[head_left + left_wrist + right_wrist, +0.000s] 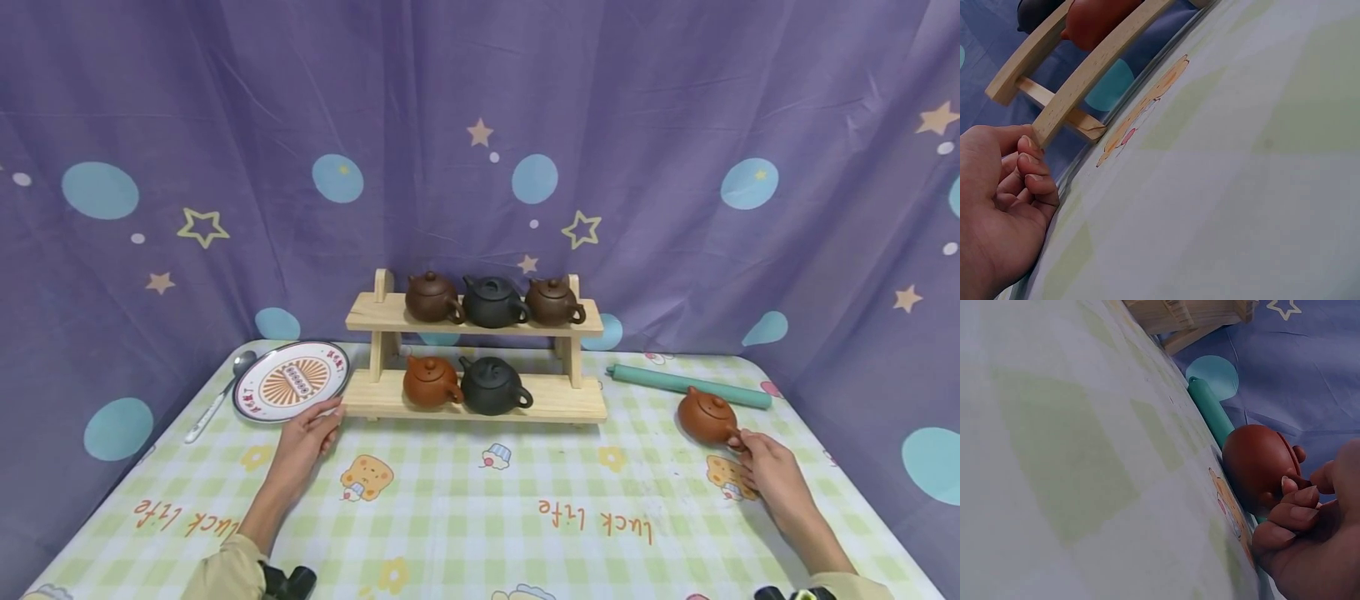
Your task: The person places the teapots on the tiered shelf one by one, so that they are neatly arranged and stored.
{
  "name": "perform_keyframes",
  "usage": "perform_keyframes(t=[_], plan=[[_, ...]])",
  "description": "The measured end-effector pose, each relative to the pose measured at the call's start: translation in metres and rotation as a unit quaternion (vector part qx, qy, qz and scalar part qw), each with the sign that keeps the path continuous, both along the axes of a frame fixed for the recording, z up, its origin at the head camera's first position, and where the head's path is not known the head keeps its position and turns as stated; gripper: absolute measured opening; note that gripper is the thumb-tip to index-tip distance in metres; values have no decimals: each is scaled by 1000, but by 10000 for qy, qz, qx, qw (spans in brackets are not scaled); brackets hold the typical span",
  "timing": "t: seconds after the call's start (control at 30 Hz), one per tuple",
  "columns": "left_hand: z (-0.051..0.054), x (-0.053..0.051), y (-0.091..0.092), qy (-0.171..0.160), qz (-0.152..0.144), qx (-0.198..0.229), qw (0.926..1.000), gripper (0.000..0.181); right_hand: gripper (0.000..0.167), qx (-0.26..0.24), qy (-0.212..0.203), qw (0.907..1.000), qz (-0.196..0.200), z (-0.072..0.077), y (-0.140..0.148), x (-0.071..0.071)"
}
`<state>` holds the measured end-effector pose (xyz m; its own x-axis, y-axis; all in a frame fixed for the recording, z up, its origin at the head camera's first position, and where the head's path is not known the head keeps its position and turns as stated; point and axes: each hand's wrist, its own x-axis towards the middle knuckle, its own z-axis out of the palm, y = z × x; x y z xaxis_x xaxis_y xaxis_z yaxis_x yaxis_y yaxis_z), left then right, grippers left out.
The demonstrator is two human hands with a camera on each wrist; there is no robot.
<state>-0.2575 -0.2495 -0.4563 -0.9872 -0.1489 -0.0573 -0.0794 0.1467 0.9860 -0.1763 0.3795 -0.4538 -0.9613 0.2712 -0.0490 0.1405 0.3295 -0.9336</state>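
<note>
My right hand [774, 477] pinches the handle of a reddish-brown teapot [707, 417] at the right of the table; in the right wrist view the teapot [1260, 464] is close to the cloth, and I cannot tell whether it touches. At the left, my left hand [303, 443] holds the front left corner of a two-tier wooden display shelf [480, 410]; the left wrist view shows curled fingers [1034, 164] at the board's end. On the lower tier sit an orange-brown teapot [429, 383] and a black teapot [489, 387]. Above are a dark brown teapot [431, 298], a black one [491, 303] and another brown one [551, 303].
A white patterned plate [258, 408] lies left of the shelf, with a spoon [212, 412] beside it. Behind the held teapot lies a green rolled-up cylinder [675, 383]. A checked cloth [465, 508] covers the table, and a purple curtain [465, 67] hangs behind.
</note>
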Motion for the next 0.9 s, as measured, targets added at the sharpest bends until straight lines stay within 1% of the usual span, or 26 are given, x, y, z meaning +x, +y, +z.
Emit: perform_keyframes(t=[0.13, 0.37, 0.43, 0.67, 0.83, 0.9], plan=[[-1, 0, 0, 22, -8, 10, 10000, 47, 44, -63, 41, 10000, -8, -1, 0, 0], [-1, 0, 0, 37, -3, -53, 10000, 48, 41, -506, 256, 9984, 53, -3, 1, 2], [-1, 1, 0, 41, 5, -66, 10000, 47, 41, -542, 287, 9981, 42, -3, 0, 3], [0, 1, 0, 16, -21, -86, 10000, 49, 41, -443, 250, 9987, 48, -2, -6, 4], [1, 1, 0, -14, 0, -90, 10000, 48, 44, -123, 166, 9998, 69, 0, -13, 4], [1, 0, 0, 4, 11, -96, 10000, 48, 45, -77, 165, 9998, 82, 1, -15, 3]])
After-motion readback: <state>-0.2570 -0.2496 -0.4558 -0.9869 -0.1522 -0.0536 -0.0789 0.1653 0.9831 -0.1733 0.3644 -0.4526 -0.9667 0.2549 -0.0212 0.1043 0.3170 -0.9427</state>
